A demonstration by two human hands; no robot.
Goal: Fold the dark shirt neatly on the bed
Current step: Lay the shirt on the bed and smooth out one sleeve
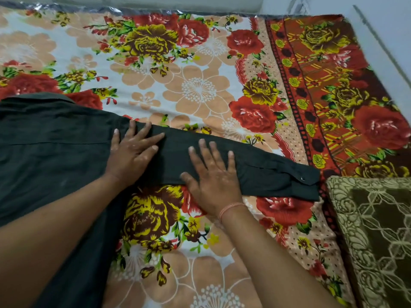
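The dark shirt lies spread on the floral bed sheet, its body at the left and its collar at the upper left. One long sleeve stretches out to the right, ending in a buttoned cuff. My left hand rests flat, fingers spread, where the sleeve meets the shirt body. My right hand presses flat on the middle of the sleeve, with an orange thread band on its wrist. Neither hand grips the cloth.
A brown and beige patterned blanket or cushion sits at the right, just past the cuff. The sheet's dark red border runs along the right side. A pale wall bounds the bed at the back and right.
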